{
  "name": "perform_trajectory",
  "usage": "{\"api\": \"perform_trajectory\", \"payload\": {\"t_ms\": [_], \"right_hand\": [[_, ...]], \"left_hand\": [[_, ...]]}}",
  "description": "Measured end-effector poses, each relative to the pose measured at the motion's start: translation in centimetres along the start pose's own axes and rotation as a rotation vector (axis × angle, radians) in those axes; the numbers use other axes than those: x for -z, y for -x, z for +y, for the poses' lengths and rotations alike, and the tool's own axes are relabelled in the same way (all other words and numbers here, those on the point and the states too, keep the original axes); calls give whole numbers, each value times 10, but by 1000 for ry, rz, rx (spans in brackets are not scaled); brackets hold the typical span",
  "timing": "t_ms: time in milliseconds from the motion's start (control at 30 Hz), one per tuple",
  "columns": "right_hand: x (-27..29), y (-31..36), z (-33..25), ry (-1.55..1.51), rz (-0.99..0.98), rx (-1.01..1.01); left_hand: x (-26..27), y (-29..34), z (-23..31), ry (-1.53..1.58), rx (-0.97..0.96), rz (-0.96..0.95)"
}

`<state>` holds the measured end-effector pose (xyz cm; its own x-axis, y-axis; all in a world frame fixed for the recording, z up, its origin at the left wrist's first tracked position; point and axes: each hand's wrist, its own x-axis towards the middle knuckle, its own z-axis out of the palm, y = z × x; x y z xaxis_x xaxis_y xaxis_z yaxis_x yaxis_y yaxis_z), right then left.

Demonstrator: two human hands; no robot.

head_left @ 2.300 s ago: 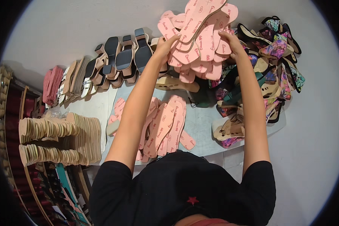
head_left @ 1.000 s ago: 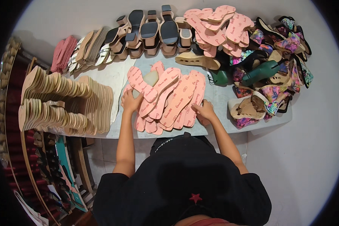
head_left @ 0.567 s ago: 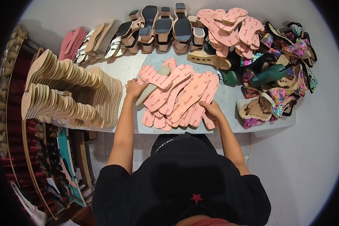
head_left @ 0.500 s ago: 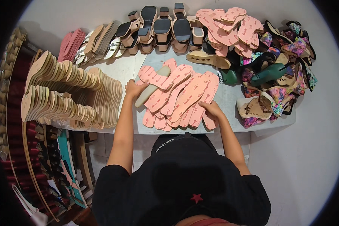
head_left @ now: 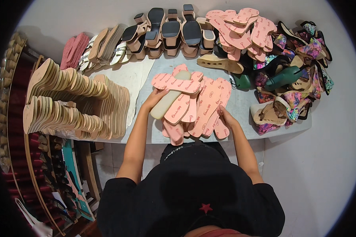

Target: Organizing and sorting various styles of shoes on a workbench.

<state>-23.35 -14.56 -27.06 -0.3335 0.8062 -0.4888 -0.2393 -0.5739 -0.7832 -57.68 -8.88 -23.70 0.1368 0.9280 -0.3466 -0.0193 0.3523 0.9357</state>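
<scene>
A loose bundle of pink shoe insoles [head_left: 197,102] lies on the white table [head_left: 241,106] right in front of me. One pale beige insole [head_left: 168,98] lies among them on the left. My left hand [head_left: 153,99] grips the bundle's left edge at the beige insole. My right hand [head_left: 226,118] presses against the bundle's lower right edge. Both hands squeeze the bundle between them.
A second heap of pink insoles [head_left: 241,27] sits at the back right. Black-soled heeled sandals [head_left: 174,29] line the back edge. Colourful shoes and straps [head_left: 292,75] are piled at right. Rows of tan soles [head_left: 71,102] fill the left side, with a rack [head_left: 12,118] beyond.
2.3 s ago both hands were setting a pink heap at the back right. They came down to the near bundle and gathered it tighter; the view has shifted slightly.
</scene>
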Motion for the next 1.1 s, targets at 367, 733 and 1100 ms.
{"api": "perform_trajectory", "payload": {"t_ms": [367, 733, 1100], "right_hand": [[-44, 14, -28, -40, 169, 41], [-45, 14, -11, 38, 141, 198], [-54, 31, -39, -5, 134, 298]], "left_hand": [[-14, 43, 6, 87, 214, 182], [-25, 23, -9, 141, 236, 19], [-44, 22, 11, 292, 72, -112]]}}
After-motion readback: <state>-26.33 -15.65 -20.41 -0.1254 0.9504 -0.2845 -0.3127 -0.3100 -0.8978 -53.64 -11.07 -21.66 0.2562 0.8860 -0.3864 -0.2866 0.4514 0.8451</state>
